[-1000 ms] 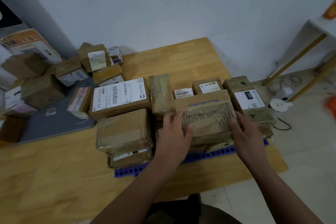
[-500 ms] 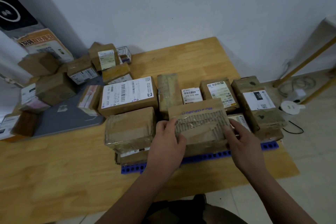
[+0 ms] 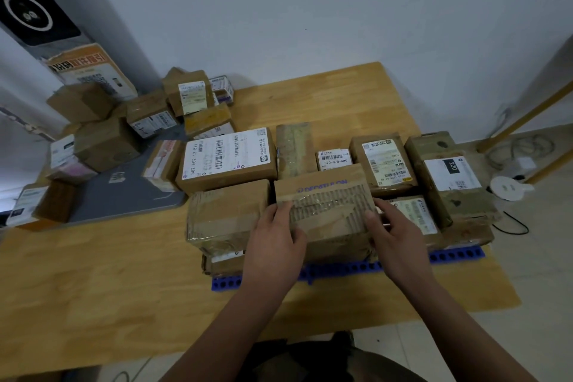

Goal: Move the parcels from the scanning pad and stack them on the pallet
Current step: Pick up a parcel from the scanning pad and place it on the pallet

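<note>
Parcel [image 3: 325, 205] in question is a brown carton with a torn, corrugated top and some blue print along its far edge. It's in the front row of the stack on the blue pallet [image 3: 455, 254]. Both hands are on it. The left hand [image 3: 276, 245] has its thumb over the top near the left corner, fingers tucked down the side out of sight. The right hand [image 3: 393, 239] clamps the right edge, thumb on top and fingers along the side. Can't tell if it's fully resting or lifted a touch.

Tight against its left side is a taped carton [image 3: 226, 211], and behind that a flat box [image 3: 228, 161] with a big white barcode label. At the pallet's right end there's a box [image 3: 449, 170] with a black 220 tag.

The pallet lies on a light wooden table [image 3: 93, 288], toward its front right corner. Further left on the same table is the grey scanning pad [image 3: 124, 195], with a loose heap of cartons [image 3: 105, 146] piled over its far and left side.

The table's pushed up against a plain white wall [image 3: 310, 9]. To the right is pale tiled floor [image 3: 545, 273] with a white round gadget [image 3: 508, 187] and a tangle of cables [image 3: 521, 149] by a yellow wooden frame [image 3: 527, 115].
</note>
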